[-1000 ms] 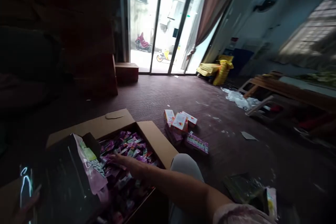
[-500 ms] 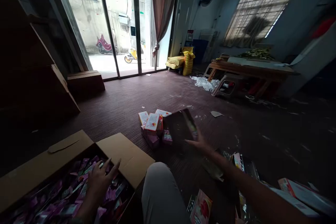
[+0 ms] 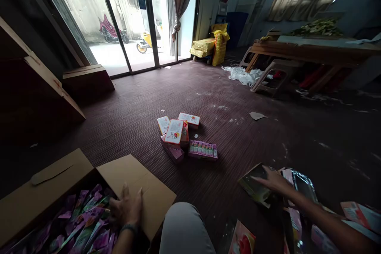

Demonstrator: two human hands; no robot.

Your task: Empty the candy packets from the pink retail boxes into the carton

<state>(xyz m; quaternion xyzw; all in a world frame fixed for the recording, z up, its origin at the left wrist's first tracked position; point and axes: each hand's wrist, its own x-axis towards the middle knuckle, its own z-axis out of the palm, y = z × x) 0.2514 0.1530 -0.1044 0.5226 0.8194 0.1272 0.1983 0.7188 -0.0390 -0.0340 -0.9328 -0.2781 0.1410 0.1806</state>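
My left hand [image 3: 127, 209] rests at the inner edge of an open cardboard box [image 3: 139, 184] filled with purple sachets [image 3: 83, 228]; its fingers curl down among them, what they hold is hidden. My right hand [image 3: 272, 180] reaches out low to the right, fingers spread flat on a dark flattened carton [image 3: 255, 184] on the floor. My knee [image 3: 184, 226] in grey trousers sits between the two arms.
A small heap of pink-and-white boxes [image 3: 178, 133] lies on the dark ribbed floor ahead. More flattened packs [image 3: 300, 190] lie at the right. A stack of cardboard [image 3: 44, 83] stands left, a wooden bench [image 3: 309, 51] and stool at back right, glass doors beyond.
My right hand has dropped from the air, where it had a dark carton at its fingertips, down to the pile on the floor. My left hand has closed in at the box's edge.
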